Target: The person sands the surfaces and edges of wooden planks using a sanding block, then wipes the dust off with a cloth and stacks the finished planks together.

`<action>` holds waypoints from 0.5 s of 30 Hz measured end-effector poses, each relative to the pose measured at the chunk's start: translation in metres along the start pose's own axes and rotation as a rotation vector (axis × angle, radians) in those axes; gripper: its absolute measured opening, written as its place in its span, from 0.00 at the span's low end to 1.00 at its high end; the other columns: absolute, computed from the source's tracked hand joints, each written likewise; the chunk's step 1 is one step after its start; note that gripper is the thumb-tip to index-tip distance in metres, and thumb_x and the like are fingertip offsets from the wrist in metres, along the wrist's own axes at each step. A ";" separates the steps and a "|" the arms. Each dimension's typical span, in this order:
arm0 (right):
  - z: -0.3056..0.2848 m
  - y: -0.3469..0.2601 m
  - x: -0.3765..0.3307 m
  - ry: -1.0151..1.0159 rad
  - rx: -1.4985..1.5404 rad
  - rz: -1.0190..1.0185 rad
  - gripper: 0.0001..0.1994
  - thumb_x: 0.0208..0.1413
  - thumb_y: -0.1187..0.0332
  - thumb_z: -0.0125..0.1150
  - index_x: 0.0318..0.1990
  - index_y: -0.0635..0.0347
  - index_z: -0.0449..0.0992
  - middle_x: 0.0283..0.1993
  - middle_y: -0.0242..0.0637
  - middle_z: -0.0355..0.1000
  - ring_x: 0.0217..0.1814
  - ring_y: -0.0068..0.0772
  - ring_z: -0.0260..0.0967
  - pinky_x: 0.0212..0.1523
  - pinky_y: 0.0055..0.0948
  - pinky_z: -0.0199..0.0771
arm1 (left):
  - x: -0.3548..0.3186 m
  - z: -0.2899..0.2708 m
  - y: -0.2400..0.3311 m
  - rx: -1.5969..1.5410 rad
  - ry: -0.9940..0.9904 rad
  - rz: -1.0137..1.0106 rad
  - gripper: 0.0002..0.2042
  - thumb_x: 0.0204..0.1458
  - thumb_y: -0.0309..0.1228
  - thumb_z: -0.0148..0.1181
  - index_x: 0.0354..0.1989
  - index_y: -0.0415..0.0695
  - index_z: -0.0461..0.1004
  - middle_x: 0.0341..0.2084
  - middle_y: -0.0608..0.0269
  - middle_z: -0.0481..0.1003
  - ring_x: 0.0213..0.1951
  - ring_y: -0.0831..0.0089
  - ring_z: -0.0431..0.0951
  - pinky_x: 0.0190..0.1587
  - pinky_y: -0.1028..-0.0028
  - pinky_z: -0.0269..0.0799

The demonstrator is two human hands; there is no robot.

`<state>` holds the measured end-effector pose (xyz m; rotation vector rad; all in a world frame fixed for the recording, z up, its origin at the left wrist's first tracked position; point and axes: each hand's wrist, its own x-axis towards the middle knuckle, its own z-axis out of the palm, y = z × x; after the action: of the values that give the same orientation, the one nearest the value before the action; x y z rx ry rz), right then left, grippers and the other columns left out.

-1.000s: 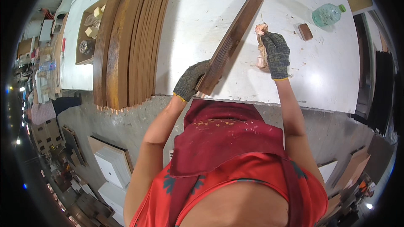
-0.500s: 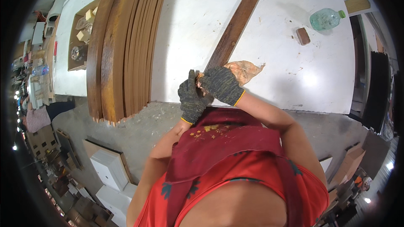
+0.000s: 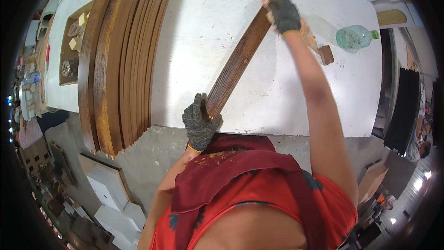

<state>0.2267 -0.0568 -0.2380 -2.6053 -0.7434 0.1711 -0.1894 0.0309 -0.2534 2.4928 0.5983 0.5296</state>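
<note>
A dark brown wooden board [image 3: 240, 58] with a grooved face lies slantwise on the white table. At its near end my left hand [image 3: 201, 122], in a dark knit glove, closes round the end of the wood. My right hand [image 3: 284, 15], gloved the same way, is at the board's far end, pressing a crumpled tan cloth [image 3: 306, 34] against it. Part of the cloth trails out to the right below the hand, and the rest is hidden under the glove.
A tall stack of brown boards [image 3: 122, 60] stands on the table's left side. Beyond it is a box [image 3: 64, 67] with pale blocks. To the right are a small brown block [image 3: 326, 55] and a greenish plastic bottle [image 3: 354, 37] lying on its side.
My right hand has swept with the cloth from the board's near end up to its far end. My left hand stays at the near end, slightly lower in view.
</note>
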 end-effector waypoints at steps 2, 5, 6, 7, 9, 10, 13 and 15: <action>0.000 0.026 0.029 0.162 -0.069 -0.076 0.10 0.46 0.65 0.62 0.34 0.60 0.79 0.28 0.40 0.78 0.28 0.35 0.77 0.31 0.32 0.79 | 0.001 0.000 -0.002 -0.005 -0.030 -0.002 0.45 0.30 0.36 0.72 0.63 0.38 0.59 0.41 0.57 0.76 0.36 0.58 0.74 0.41 0.60 0.68; 0.003 0.011 0.026 0.068 -0.185 0.009 0.08 0.45 0.66 0.63 0.31 0.59 0.79 0.30 0.42 0.78 0.29 0.39 0.77 0.31 0.35 0.79 | -0.003 0.004 -0.007 0.000 -0.047 -0.026 0.46 0.30 0.38 0.71 0.63 0.38 0.59 0.41 0.58 0.75 0.36 0.60 0.72 0.42 0.61 0.66; 0.016 -0.007 0.008 0.083 -0.228 -0.113 0.10 0.46 0.66 0.60 0.37 0.58 0.78 0.30 0.43 0.77 0.31 0.40 0.77 0.32 0.36 0.79 | -0.003 0.003 -0.006 -0.001 -0.040 -0.042 0.46 0.30 0.38 0.71 0.63 0.38 0.59 0.41 0.58 0.75 0.36 0.60 0.72 0.42 0.61 0.66; 0.025 -0.022 -0.012 0.111 -0.279 -0.225 0.14 0.47 0.66 0.57 0.42 0.58 0.77 0.30 0.44 0.77 0.33 0.41 0.77 0.34 0.36 0.79 | -0.004 0.003 -0.006 -0.011 -0.037 -0.049 0.46 0.31 0.38 0.71 0.63 0.38 0.59 0.41 0.58 0.75 0.36 0.60 0.72 0.42 0.61 0.66; 0.053 -0.010 -0.042 0.195 -0.190 -0.504 0.17 0.48 0.69 0.54 0.47 0.58 0.74 0.34 0.43 0.77 0.39 0.38 0.76 0.37 0.36 0.78 | -0.003 0.005 -0.003 -0.028 0.009 -0.021 0.46 0.30 0.36 0.72 0.63 0.38 0.58 0.41 0.57 0.76 0.36 0.57 0.73 0.41 0.59 0.68; 0.036 -0.038 -0.062 0.028 -0.117 -0.435 0.17 0.47 0.70 0.53 0.47 0.57 0.75 0.35 0.41 0.77 0.40 0.37 0.76 0.38 0.36 0.78 | -0.004 0.006 -0.004 -0.031 0.040 -0.016 0.46 0.30 0.35 0.72 0.63 0.38 0.58 0.41 0.56 0.76 0.36 0.56 0.74 0.40 0.59 0.69; 0.019 -0.057 -0.074 -0.127 -0.102 -0.384 0.14 0.48 0.68 0.53 0.43 0.56 0.76 0.35 0.40 0.78 0.40 0.36 0.76 0.40 0.36 0.77 | -0.005 0.008 -0.007 -0.009 0.046 -0.010 0.45 0.30 0.38 0.71 0.63 0.38 0.59 0.39 0.58 0.77 0.36 0.58 0.73 0.41 0.60 0.67; 0.021 -0.024 -0.030 -0.031 -0.185 -0.382 0.12 0.49 0.66 0.53 0.40 0.56 0.78 0.33 0.40 0.78 0.39 0.38 0.76 0.41 0.36 0.76 | -0.007 0.009 -0.006 -0.007 0.057 0.006 0.45 0.30 0.38 0.71 0.63 0.39 0.60 0.38 0.60 0.77 0.35 0.60 0.72 0.41 0.61 0.66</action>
<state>0.1848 -0.0472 -0.2468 -2.5721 -1.3037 0.0290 -0.1925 0.0286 -0.2656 2.4807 0.6102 0.6058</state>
